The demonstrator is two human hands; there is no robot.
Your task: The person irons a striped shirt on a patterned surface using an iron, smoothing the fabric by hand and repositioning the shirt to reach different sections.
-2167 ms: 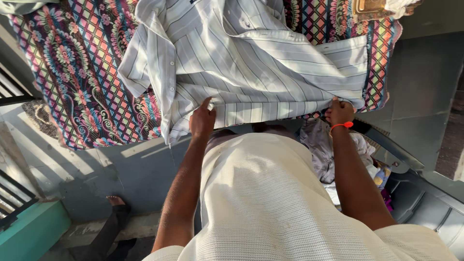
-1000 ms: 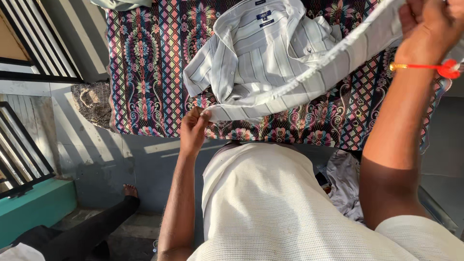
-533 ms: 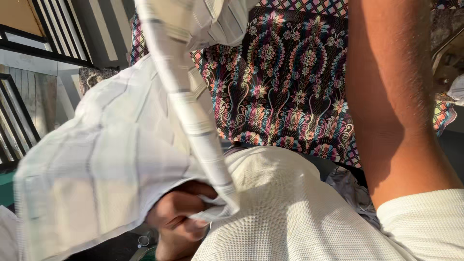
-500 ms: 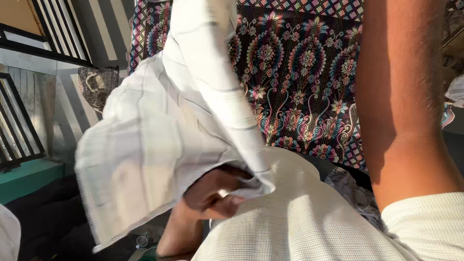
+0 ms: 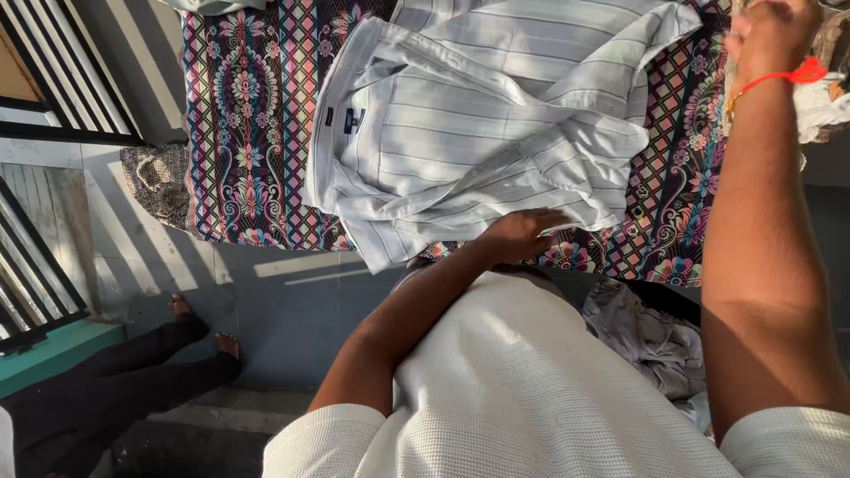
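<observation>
The shirt [image 5: 478,124], flung up half a second ago, now lies on the patterned cloth [image 5: 248,133]. Your left hand [image 5: 518,235] presses flat, fingers released, on its near edge. Your right hand [image 5: 770,35], far right, is cut off; its grip cannot be told.

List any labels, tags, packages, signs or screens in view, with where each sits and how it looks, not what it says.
Neck label: small dark blue rectangle, sewn inside the collar of the striped shirt, on its left side as seen.
Size tag: smaller dark tab just left of the neck label on the collar band.
No packages, signs or screens show.
The left hand rests on the shirt's near edge; the right hand is raised at the top right.
</observation>
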